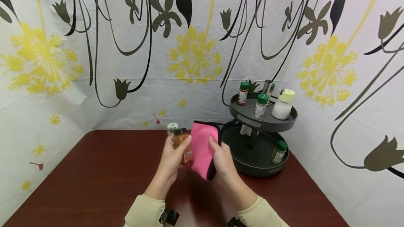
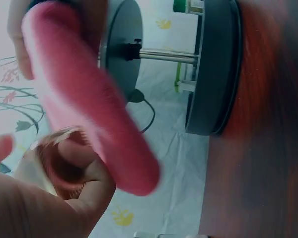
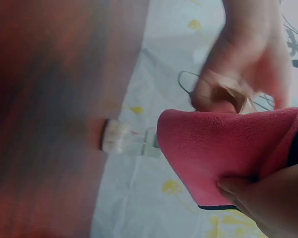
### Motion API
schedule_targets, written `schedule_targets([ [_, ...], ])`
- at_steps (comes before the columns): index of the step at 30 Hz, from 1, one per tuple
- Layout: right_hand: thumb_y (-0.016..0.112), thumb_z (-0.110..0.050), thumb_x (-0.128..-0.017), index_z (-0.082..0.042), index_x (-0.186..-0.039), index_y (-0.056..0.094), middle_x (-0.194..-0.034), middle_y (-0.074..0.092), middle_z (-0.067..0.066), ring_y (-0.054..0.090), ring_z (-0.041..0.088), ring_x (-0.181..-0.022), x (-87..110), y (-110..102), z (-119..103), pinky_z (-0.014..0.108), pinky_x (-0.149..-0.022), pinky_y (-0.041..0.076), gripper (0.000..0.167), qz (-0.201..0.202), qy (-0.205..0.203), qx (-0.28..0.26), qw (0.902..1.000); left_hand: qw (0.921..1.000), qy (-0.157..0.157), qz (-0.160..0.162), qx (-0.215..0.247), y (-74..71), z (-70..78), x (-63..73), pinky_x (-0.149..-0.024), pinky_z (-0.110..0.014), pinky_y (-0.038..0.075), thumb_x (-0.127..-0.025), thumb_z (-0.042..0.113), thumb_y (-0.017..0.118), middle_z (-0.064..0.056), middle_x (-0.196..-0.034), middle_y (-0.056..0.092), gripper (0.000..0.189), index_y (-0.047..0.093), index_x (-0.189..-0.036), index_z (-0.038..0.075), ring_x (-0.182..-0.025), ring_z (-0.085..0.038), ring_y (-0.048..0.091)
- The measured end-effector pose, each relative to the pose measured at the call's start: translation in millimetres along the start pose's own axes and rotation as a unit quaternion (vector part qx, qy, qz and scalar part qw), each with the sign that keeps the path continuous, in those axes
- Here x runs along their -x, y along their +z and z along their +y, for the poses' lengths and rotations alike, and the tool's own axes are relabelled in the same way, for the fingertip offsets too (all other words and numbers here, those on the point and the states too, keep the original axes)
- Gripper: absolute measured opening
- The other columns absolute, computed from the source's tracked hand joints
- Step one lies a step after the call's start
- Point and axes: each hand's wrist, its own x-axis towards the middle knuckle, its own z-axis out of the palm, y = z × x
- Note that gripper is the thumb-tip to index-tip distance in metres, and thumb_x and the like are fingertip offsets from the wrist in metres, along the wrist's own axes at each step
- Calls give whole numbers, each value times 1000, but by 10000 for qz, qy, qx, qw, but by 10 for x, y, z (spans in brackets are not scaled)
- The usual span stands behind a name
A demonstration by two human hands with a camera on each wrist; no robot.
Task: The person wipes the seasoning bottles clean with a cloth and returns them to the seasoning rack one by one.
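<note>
- Pink cloth [image 1: 202,150] hangs mid-frame, pinched in the right hand [image 1: 223,157], the thumb laid over its face.
- Just left of it, the left hand [image 1: 173,155] is clamped round an orange-brown jar [image 1: 187,155], dark cap up and tilted to the left.
- Jar and cloth come together at the cloth's left edge; whether they press or barely brush, I cannot tell from here.
- To my mind the jar wants a steady hold by its sides, thumb kept off whatever face the cloth meets. Rubbing lightly should serve best, since smooth walls may twist in the palm, and loose folds could snag the fingers.
- Beyond the left hand, a white-lidded bottle [image 1: 172,127] stands partly hidden; knuckles pushed forward might knock it.
- Right of centre is the two-tier rack [image 1: 258,171], green-capped bottles [image 1: 260,108] and a white pot [image 1: 281,109] above, another bottle [image 1: 278,156] below. It's the chief obstacle, near the right hand.
- Dark red table [image 1: 94,178] spreads across the lower frame.
</note>
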Motion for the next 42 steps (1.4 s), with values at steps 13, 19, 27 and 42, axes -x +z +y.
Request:
schedule_targets([
  [13,45,-36,-115,-8,-139,58,-120,67,12,63,18,-104,14,71,-120,27,-91,52,39,18,-1024,666,9925,9889,917,-507,-1051,42,-29,4,-91,-32,57,-102,26,74,-18,-132,66,46,60,-142,9,-120,-27,63],
  [19,48,-39,-114,-8,-141,60,-131,69,13,64,19,-115,62,85,38,29,-99,51,43,-70,-1326,1343,9820,9876,997,-410,-1145,59,-37,39,-95,-36,60,-101,22,75,-18,-131,69,45,62,-142,9,-118,-26,65],
  [27,49,-35,-114,-2,-147,58,-135,71,18,70,21,-117,103,68,352,30,-96,57,47,-409,-795,1229,9884,9895,1030,-109,-1010,30,33,47,-88,-30,59,-101,19,74,-19,-136,63,50,59,-147,7,-114,-27,67],
  [42,47,-36,-114,-8,-142,58,-134,66,13,62,22,-117,82,69,-62,29,-97,50,41,-79,-1201,1099,9866,9877,978,-228,-1197,63,-119,39,-93,-35,59,-97,20,80,-14,-129,70,44,68,-138,14,-117,-26,64],
])
